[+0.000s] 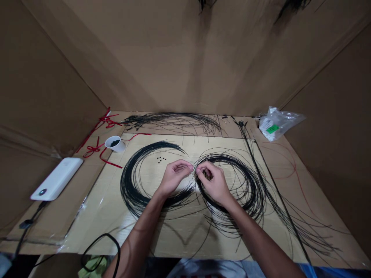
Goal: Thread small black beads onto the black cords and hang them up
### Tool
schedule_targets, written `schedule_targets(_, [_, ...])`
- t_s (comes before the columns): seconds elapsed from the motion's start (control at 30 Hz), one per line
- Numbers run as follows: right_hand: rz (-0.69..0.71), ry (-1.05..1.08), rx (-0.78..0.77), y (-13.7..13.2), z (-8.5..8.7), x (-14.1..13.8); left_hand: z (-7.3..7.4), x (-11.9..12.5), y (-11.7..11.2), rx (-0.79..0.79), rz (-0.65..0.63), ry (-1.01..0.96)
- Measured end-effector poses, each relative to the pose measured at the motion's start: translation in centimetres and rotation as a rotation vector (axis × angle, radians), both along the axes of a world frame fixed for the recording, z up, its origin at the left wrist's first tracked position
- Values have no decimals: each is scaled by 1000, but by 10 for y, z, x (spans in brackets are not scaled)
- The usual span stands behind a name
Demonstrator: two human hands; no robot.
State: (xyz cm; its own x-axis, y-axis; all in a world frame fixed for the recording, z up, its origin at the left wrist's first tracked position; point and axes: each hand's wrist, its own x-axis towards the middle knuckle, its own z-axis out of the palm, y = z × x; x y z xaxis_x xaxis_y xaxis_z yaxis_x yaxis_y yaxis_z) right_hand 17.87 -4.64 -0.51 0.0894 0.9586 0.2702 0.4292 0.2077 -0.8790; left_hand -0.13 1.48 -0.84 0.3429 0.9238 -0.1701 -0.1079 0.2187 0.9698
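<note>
Round black coil (256, 187) laid on table (98, 220), its left edge overlain by right hand (213, 181) | left hand (176, 175) held just left of coil | fingers of each pinched tip to tip; anything gripped cannot be told | curved black bundle (129, 185) spread left of coil | white cup (120, 147) set farther left of coil

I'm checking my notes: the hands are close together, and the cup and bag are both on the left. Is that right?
No: the head view shows the bag on the right. The left hand and right hand are close together, and the cup is on the left.
</note>
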Motion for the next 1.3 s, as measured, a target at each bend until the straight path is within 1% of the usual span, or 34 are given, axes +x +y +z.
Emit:
schedule_targets(0.2, [-6, -4, 6, 0, 1, -1, -3, 0, -1, 23, -55, 4])
schedule_targets(0.6, [30, -41, 37, 0, 3, -2, -4, -2, -1, 43, -54, 5])
schedule_targets(0.93, [48, -22, 11, -1, 0, -2, -7, -2, -1, 47, -80, 3])
schedule_targets(1.1, [42, -6, -8, 0, -4, -2, -9, -1, -2, 42, -51, -16])
schedule_targets(1.3, [30, -8, -41, -1, -6, -1, -9, -4, -1, 22, 41, -16])
